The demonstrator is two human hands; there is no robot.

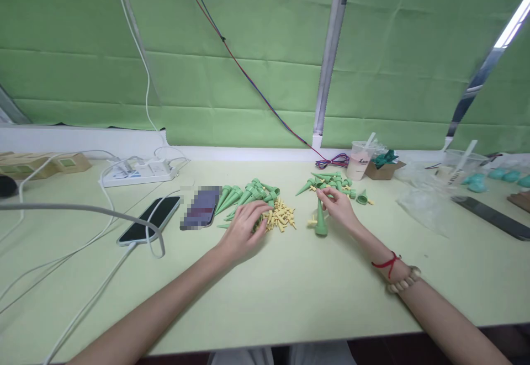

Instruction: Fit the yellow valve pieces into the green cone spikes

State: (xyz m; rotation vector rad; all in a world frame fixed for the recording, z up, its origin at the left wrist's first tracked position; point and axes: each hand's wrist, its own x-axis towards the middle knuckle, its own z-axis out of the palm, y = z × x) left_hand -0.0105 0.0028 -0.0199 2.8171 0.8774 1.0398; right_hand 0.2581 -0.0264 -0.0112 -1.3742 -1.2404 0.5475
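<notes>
My right hand pinches the narrow tip of a green plastic cone-shaped spike. The spike stands wide end down on the table, with a small yellow piece sticking out of its left side. My left hand is closed, fingers curled over a green spike that they largely hide. Just right of those fingers lies a heap of small yellow pieces. Behind the left hand is a pile of green spikes. More green spikes, some with yellow pieces in them, form a second pile beyond my right hand.
Two phones lie left of the piles, among white cables and a power strip. A drink cup, a small cardboard box, plastic bags and another phone are at right. The table ends near my body.
</notes>
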